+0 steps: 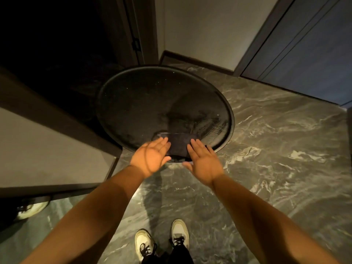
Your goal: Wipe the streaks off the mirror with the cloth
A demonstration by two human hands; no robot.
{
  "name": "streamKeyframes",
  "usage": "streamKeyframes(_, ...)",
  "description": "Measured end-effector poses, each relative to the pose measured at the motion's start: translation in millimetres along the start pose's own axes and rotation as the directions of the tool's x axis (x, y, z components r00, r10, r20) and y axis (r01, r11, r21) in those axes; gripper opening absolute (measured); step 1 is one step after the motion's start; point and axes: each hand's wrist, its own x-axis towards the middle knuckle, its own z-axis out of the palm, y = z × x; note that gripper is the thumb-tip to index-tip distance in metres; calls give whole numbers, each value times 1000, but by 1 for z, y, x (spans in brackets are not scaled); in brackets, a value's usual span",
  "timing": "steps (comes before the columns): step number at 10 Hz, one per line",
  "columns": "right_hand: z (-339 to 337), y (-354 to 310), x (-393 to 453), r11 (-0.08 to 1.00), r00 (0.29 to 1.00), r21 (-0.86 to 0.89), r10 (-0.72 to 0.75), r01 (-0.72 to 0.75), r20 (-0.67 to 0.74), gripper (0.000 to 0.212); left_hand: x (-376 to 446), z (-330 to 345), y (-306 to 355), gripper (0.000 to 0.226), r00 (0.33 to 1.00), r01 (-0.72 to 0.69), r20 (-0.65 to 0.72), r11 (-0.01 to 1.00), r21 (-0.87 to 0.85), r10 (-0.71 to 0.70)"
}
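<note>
There was one round dark-framed mirror (163,107), one dark folded cloth (178,146) on its near edge, two bare hands, a left hand (150,156) and a right hand (204,161), two white lace-up sneakers (180,232) on the marbled floor (276,141), and one grey door (308,46).

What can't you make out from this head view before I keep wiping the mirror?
- Contact: whether the left hand or right hand touches the dark cloth; both are open flat, and motion blur hides any grip.
- Cloth's near edge: covered by the hands.
- Streaks: dim light and dark glass hide them on the left half of the mirror; smears show only at right.
- The doorway upper left: too dark.
</note>
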Motion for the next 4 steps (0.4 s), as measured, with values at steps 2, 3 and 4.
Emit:
streamKeyframes(2, -7, -16, -21, 987, 963, -162, 55, -12, 262, 89, -23, -5, 20, 78, 951, 67, 291, 989, 133, -104)
streamKeyframes(3, -26, -14, -19, 986, 960, -168, 49, -2, 276, 82, -29, -19, 27, 73, 941, 111, 300, 979, 169, -158)
streamKeyframes(4, -43, -13, -41, 998, 975, -63, 14, 0, 222, 69, -55, -32, 40, 65, 942, 157, 289, 985, 67, -170)
